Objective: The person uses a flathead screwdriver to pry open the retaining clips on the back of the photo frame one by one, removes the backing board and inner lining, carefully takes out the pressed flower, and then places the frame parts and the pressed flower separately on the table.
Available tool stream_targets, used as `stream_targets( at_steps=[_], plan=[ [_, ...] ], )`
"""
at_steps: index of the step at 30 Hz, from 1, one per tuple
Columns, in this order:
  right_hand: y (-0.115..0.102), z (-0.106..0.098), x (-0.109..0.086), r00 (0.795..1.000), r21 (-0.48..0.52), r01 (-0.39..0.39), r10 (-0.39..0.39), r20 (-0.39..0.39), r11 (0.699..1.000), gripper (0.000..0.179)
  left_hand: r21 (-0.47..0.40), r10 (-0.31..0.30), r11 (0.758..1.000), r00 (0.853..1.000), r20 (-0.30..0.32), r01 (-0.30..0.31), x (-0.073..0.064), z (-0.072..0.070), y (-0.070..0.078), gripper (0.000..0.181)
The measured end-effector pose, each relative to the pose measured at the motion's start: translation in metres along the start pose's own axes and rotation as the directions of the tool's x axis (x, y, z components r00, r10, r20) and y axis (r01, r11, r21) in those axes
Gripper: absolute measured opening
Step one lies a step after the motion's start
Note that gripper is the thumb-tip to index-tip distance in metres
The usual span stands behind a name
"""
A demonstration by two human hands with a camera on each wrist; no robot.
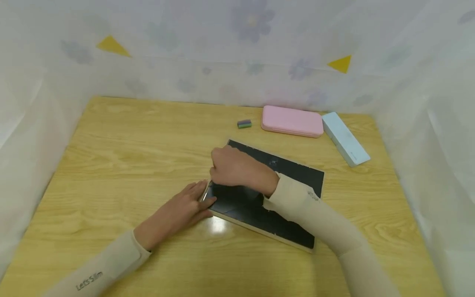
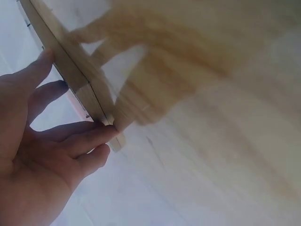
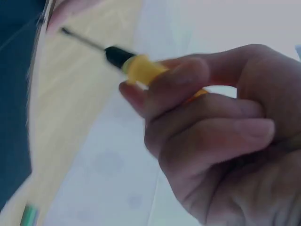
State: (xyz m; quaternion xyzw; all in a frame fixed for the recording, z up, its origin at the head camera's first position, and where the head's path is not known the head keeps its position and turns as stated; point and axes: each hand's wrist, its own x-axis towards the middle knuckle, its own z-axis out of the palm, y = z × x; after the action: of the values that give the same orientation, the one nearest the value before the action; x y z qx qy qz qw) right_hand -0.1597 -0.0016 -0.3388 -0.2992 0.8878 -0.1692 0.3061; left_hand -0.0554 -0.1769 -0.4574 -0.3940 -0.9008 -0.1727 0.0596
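A flat black-topped board (image 1: 237,201) with pale edges lies at an angle on the table. My left hand (image 1: 182,210) is at its near-left corner, one finger on the black top and others along the edges. Seen in the left wrist view, those fairly straight fingers (image 2: 80,146) touch the board's side. My right hand (image 1: 233,167) is over the board's left part, back of the hand up. It grips a small screwdriver (image 3: 117,57) with a yellow and black handle, as the right wrist view shows; the hand hides this tool in the head view. The metal tip points toward the board's edge.
Behind the board are small purple and green pieces (image 1: 244,123) side by side. A pink case (image 1: 292,120) stands at the back right, beside a light blue box (image 1: 346,139). A pale flower-patterned curtain (image 1: 208,45) with yellow triangles encloses the table (image 1: 122,165).
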Motion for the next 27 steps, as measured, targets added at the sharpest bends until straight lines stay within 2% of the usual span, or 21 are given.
stream_targets(
  at_steps=[3, 8, 15, 22, 27],
  plan=[
    [0.022, -0.014, -0.007, 0.998, 0.047, -0.011, 0.013, -0.053, 0.999, 0.045, 0.015, -0.021, 1.000, 1.000, -0.003, 0.021, -0.002, 0.001, -0.001, 0.040],
    [0.061, -0.030, -0.017, 0.984, 0.132, -0.021, 0.044, -0.173, 0.991, 0.026, 0.019, -0.053, 0.998, 0.998, -0.028, 0.053, -0.001, 0.000, 0.000, 0.040],
    [0.108, -0.029, -0.027, 0.953, 0.181, -0.035, 0.087, -0.289, 0.983, 0.022, 0.034, -0.021, 0.999, 0.992, -0.122, 0.025, 0.005, -0.001, 0.000, 0.032],
    [0.146, -0.025, -0.035, 0.907, 0.221, -0.091, 0.172, -0.384, 0.971, 0.021, -0.015, 0.006, 1.000, 0.983, -0.186, -0.009, 0.010, -0.004, -0.006, 0.026],
    [0.173, -0.020, -0.039, 0.869, 0.211, -0.091, 0.181, -0.461, 0.973, 0.022, -0.052, 0.019, 0.998, 0.981, -0.195, -0.030, 0.022, -0.012, -0.016, 0.019]
  ],
)
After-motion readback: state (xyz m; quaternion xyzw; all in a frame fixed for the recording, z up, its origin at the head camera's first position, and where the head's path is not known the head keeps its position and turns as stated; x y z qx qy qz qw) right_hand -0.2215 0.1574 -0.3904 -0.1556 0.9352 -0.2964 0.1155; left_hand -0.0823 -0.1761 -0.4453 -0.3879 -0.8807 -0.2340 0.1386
